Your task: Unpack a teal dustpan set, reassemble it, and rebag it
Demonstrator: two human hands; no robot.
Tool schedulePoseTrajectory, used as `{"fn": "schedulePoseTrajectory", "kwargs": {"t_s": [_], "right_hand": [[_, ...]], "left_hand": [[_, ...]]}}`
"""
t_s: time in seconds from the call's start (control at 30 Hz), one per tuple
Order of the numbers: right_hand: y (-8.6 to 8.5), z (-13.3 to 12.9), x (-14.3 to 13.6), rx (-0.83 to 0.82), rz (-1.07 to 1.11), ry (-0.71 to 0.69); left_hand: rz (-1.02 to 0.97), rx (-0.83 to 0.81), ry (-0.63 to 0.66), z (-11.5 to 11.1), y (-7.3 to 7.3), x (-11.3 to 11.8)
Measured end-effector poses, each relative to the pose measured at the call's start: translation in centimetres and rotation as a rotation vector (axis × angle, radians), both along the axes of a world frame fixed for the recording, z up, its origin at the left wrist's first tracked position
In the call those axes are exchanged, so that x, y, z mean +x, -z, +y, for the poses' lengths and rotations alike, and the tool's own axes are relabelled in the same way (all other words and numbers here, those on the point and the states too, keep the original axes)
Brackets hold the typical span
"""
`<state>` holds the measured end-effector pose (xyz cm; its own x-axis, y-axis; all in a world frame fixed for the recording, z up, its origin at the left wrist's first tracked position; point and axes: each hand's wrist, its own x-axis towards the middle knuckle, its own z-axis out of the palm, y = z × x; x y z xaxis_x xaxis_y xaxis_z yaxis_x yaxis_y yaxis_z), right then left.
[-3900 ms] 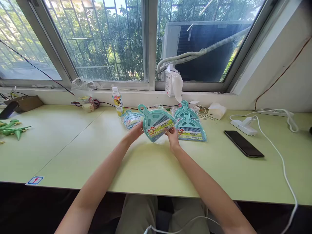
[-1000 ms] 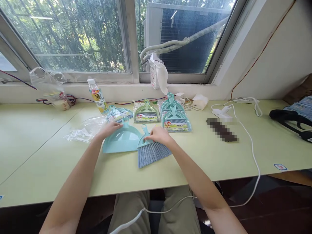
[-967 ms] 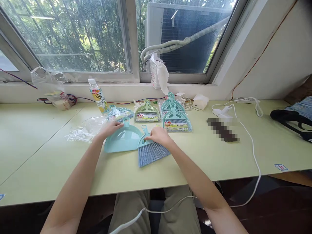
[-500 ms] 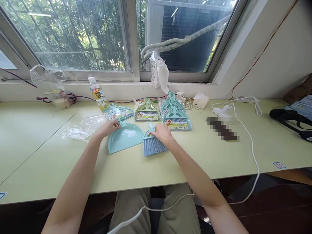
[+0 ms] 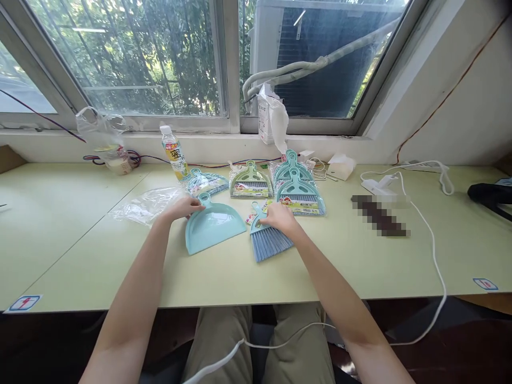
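A light blue dustpan point(image 5: 216, 226) lies on the table with its wide edge towards me. My left hand point(image 5: 184, 207) is closed on its upper left rim beside the loop handle; the fingertips are partly hidden. To its right, a small hand brush point(image 5: 270, 243) with blue-grey bristles rests at a slant. My right hand point(image 5: 281, 217) grips the brush at its head, thumb near the hole. A narrow gap separates brush and dustpan. A bit of colourful printed label point(image 5: 250, 218) shows beside the brush. Left of my left hand, a crumpled clear plastic bag point(image 5: 146, 205) lies flat.
Behind my hands sit wrapped brush-and-dustpan sets: blue point(image 5: 206, 182), green point(image 5: 251, 181) and teal ones point(image 5: 298, 194). A drink bottle point(image 5: 175, 154) stands at the back left. To the right are a power strip point(image 5: 378, 186), a white cable point(image 5: 434, 242) and a pixelated dark object point(image 5: 380, 216).
The view has swung slightly left. My right hand has turned the brush a little and shifted it right, so a gap now shows beside the dustpan. My left hand still holds the dustpan.
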<state>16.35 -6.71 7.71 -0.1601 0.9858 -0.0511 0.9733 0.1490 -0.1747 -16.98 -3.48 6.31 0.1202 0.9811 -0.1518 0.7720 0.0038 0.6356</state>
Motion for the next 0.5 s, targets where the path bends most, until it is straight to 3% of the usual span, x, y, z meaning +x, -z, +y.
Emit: {"fn": "schedulePoseTrajectory", "kwargs": {"t_s": [0.13,0.27,0.4,0.5], "right_hand": [[-1.7,-0.2,1.1,0.097,0.195,-0.016],[-2.3,-1.2,0.0,0.116,0.334,-0.117],[-1.3,-2.5,-2.4,0.106,0.171,-0.187],[-0.8,-3.3,-3.5,0.077,0.037,-0.195]], "left_hand": [[-0.084,-0.146,0.016,-0.8,-1.0,1.1],[-0.152,-0.309,0.176,-1.8,-1.8,4.4],[-0.162,-0.401,0.323,-2.7,-1.8,8.1],[-0.222,-0.476,0.402,-3.0,-1.3,9.4]]}}
